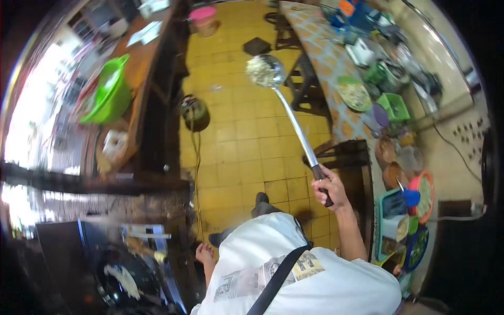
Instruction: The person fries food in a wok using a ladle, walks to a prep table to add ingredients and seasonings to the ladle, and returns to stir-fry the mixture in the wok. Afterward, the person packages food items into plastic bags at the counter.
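My right hand [329, 187] is closed around the dark grip of a long-handled metal ladle [295, 125]. The ladle reaches forward over the yellow floor, its round head heaped with pale, crumbly food [260, 72]. What the food is, I cannot make out. Low at my side, beside the stove, hangs my left hand [205, 253]; its fingers are loosely bent and slightly apart, with nothing seen in them. At the lower left, a dark wok [127, 281] on the stove contains some whitish food.
Along the right runs a patterned table [320, 39] with a green plate of food [354, 94], a green basket [394, 107] and tubs. A bright green basin [113, 94] sits on the left counter. On the floor stand a dark round container [195, 113] with a hose and a pink-lidded bucket [203, 22].
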Available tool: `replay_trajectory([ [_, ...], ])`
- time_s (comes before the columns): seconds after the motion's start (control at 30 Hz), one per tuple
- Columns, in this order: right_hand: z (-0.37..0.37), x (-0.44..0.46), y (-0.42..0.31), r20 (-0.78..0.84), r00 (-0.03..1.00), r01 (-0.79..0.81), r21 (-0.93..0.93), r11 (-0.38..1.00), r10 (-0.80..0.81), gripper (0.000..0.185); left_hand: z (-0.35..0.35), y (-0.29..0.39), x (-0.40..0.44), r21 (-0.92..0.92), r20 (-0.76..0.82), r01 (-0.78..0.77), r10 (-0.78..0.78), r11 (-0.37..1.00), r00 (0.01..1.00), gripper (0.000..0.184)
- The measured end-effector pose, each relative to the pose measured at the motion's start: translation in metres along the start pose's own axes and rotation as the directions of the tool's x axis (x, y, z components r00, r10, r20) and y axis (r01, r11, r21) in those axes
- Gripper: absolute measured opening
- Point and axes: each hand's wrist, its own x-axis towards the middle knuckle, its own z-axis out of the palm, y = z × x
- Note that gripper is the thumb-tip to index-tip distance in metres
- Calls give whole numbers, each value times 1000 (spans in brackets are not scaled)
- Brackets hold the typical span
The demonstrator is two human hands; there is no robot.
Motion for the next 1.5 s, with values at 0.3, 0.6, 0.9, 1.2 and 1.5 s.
replay_trajectory([
  [0.3, -151, 72, -81, -572, 700, 141, -477, 867, -428, 40, 49, 54, 34, 365, 240, 87, -184, 927, 953, 17],
  [0.6, -256, 113, -87, -532, 533, -487, -829, 276, -658, 61, 74, 67, 8, 425, 233, 13, -123, 905, 965, 13],
  [0.9, -239, 146, -72, -212, 321, -335, -937, 98, -923, 51, 23, 42, -21, 516, 210, -77, -39, 853, 977, 13],
  [1.2, 48, 111, 55, -10, 993, 106, -329, 938, -115, 31, -75, -3, -22, 200, 62, 4, -17, 980, 998, 7],
  [1.5, 279, 85, 212, 709, 648, 430, -642, 635, 277, 36, -202, -7, -72, -25, -487, -190, 154, 981, 860, 29],
])
